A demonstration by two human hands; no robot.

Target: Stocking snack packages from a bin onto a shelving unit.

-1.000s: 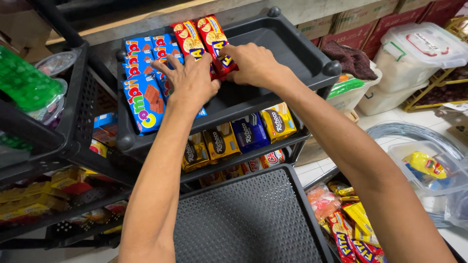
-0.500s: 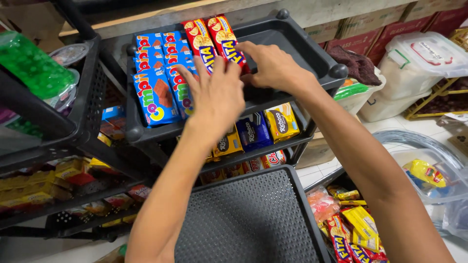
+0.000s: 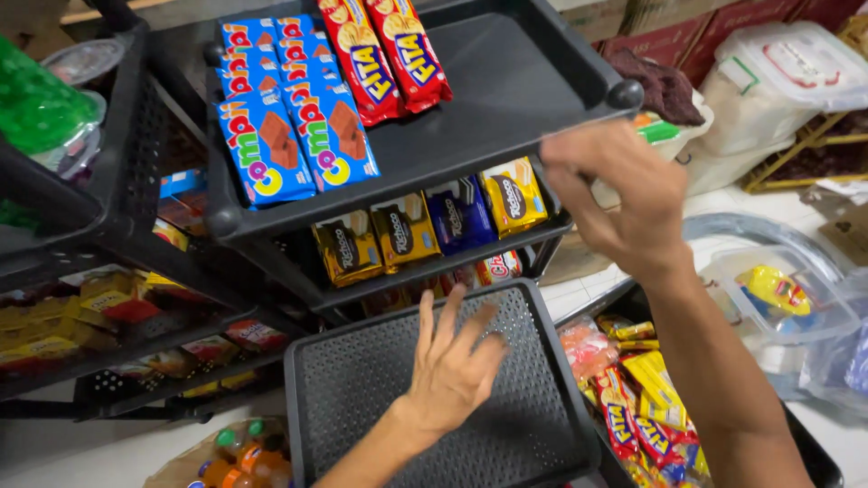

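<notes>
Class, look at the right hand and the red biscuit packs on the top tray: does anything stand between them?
Nothing visible does. The right hand hangs empty off the top tray's front corner; only bare tray floor separates it from the red biscuit packs.

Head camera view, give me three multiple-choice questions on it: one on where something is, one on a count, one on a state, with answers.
1. Where do the blue biscuit packs lie?
A. top shelf tray
B. floor
C. clear tub

2. How many red packs lie beside them?
A. two
B. five
C. none

3. The left hand is:
A. open and empty
B. gripping a bottle
C. closed on a pack

Answers: 1 A, they lie flat on the top shelf tray. 2 A, two lie side by side. 3 A, its fingers are spread over the grey perforated tray, holding nothing.
</notes>
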